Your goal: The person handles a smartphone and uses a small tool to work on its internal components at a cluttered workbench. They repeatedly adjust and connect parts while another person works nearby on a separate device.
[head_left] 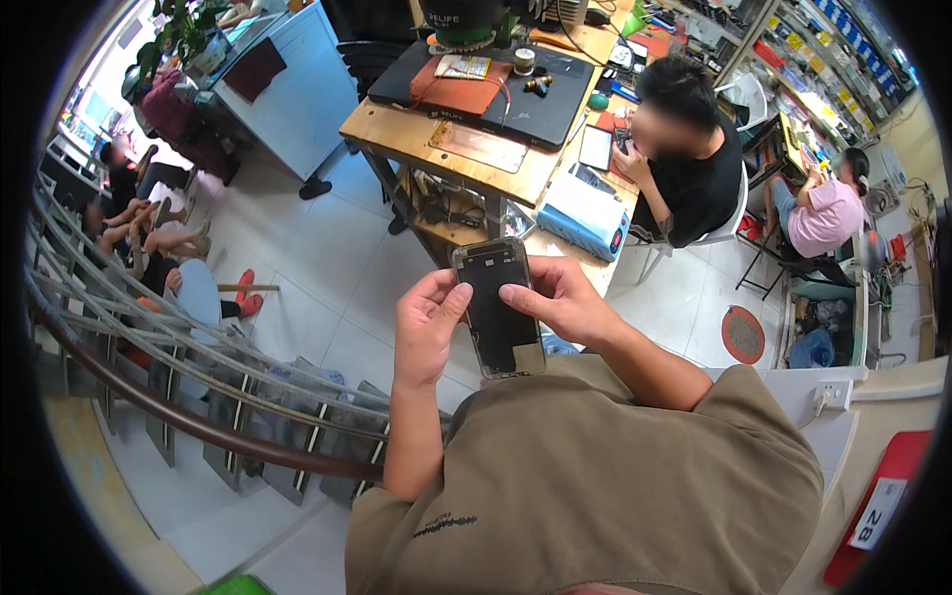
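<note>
A phone screen [504,332], with a dark middle and a pale metallic rim, is held upright in front of my body. My left hand [424,322] grips its left edge, the thumb lying on the dark face. From the other side my right hand [570,305] holds the right edge, its thumb pressed on the face near the upper middle. Small metal parts show along the top end, and a lighter patch sits at the lower right. The fingers behind the panel are mostly hidden.
Ahead stands a wooden workbench [436,149] bearing a black laptop [550,94], an orange pad [421,87] and a blue-and-white device [585,218]. A person in black [699,193] works at its right. A curved stair railing [198,424] runs along my left. Other people sit farther off.
</note>
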{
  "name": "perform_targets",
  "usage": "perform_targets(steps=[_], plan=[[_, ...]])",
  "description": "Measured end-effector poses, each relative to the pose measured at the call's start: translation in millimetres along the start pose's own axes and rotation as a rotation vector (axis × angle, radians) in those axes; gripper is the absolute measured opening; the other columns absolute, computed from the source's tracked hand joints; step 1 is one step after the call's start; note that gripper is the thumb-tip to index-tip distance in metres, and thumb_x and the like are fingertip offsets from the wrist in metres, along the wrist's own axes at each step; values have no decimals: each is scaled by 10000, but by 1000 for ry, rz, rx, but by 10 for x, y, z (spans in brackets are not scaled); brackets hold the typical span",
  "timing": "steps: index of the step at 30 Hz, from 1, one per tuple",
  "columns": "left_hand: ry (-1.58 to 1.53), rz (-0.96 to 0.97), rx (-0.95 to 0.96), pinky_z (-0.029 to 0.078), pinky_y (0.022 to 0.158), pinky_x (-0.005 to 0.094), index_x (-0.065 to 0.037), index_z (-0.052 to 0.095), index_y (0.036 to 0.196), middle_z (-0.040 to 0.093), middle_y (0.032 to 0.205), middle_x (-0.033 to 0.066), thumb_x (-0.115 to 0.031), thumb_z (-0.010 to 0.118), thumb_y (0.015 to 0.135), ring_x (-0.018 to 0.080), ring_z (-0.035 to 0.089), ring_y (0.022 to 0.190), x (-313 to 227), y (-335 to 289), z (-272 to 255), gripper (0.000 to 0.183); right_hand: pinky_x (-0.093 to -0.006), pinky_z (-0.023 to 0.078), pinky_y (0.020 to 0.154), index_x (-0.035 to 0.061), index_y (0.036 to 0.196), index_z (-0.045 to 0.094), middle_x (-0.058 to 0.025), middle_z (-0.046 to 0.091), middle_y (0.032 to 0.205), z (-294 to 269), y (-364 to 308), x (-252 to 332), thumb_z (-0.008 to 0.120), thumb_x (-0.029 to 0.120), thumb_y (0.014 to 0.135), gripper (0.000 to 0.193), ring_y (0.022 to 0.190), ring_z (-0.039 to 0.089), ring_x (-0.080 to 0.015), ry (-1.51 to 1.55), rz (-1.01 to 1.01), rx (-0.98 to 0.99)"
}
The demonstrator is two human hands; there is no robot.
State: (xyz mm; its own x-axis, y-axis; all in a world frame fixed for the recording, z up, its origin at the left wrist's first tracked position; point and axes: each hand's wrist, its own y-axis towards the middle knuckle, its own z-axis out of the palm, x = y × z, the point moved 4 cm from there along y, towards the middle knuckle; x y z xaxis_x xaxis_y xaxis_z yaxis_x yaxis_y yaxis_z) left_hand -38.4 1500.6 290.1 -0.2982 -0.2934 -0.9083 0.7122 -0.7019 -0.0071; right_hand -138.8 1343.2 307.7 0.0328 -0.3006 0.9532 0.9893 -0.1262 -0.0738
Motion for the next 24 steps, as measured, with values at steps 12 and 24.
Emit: perform_targets(steps=[12,24], plan=[[194,119,-246,529,774,255,47,590,1293,687,1050,56,-99,650,1035,97,636,887,-241,272,-563,302,-280,546,867,-39,1272,679,-61,751,1078,215,793,-121,634,153,1055,294,972,649,-70,-89,-51,41],[106,-18,-221,488,752,209,28,643,1197,657,905,29,-129,660,1031,83,609,806,-538,1761,-802,229,-235,533,760,-18,1130,715,13,721,969,-387,1864,80,671,141,1029,193,873,635,-31,161,-123,-309]])
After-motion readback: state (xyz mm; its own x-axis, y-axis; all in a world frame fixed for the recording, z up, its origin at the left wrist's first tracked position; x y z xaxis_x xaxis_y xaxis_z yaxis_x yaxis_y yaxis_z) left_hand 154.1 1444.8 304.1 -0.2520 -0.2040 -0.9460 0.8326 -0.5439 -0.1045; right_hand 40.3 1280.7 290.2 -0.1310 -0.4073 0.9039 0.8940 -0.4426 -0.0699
